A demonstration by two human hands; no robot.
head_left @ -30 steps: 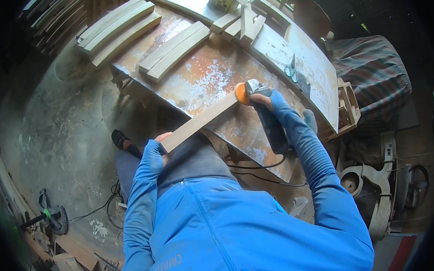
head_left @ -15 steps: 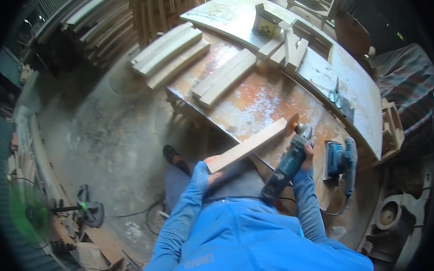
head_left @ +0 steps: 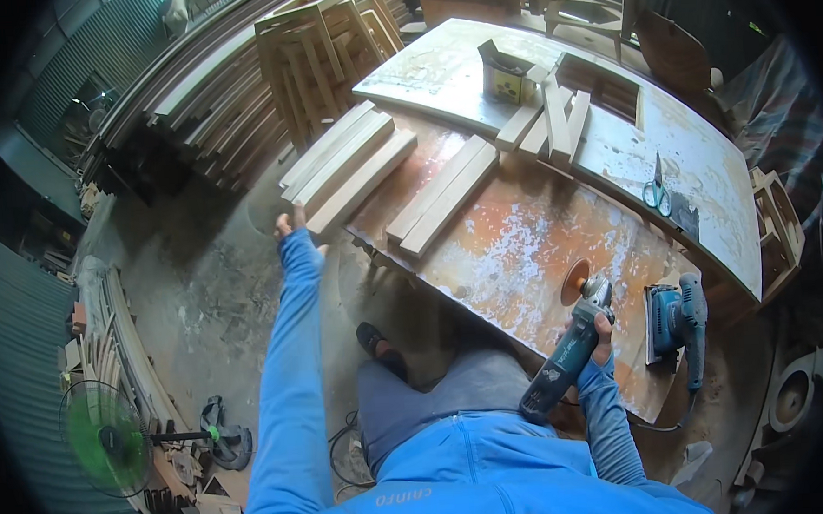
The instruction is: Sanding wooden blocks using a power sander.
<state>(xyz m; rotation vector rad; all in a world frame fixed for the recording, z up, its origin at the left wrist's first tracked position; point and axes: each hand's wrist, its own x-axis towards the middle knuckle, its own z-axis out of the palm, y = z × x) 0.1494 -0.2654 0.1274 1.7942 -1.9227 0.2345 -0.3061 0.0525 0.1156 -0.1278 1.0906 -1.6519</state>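
Note:
My left hand [head_left: 297, 228] reaches out to the near end of a group of pale wooden strips [head_left: 359, 179] at the table's left end. Its fingers are apart, and I cannot tell whether they touch the wood. My right hand [head_left: 604, 338] is wrapped round a teal and black angle grinder [head_left: 566, 361], held over the table's near edge by my lap. The grinder's orange-brown disc [head_left: 576, 282] points away from me and touches no wood. Two more wooden strips [head_left: 444, 196] lie side by side in the middle of the worn orange tabletop [head_left: 513, 242].
A teal sander [head_left: 677, 317] rests right of the grinder, its cord trailing off the table. On the white board [head_left: 706, 195] lie scissors [head_left: 655, 188], an open box [head_left: 504, 71] and stacked wood pieces [head_left: 558, 124]. A green fan [head_left: 109, 440] stands at lower left among scraps.
My left hand has moved from my lap up and left to the strips. The wooden piece it held against the disc is no longer in it. The grinder stays in my right hand.

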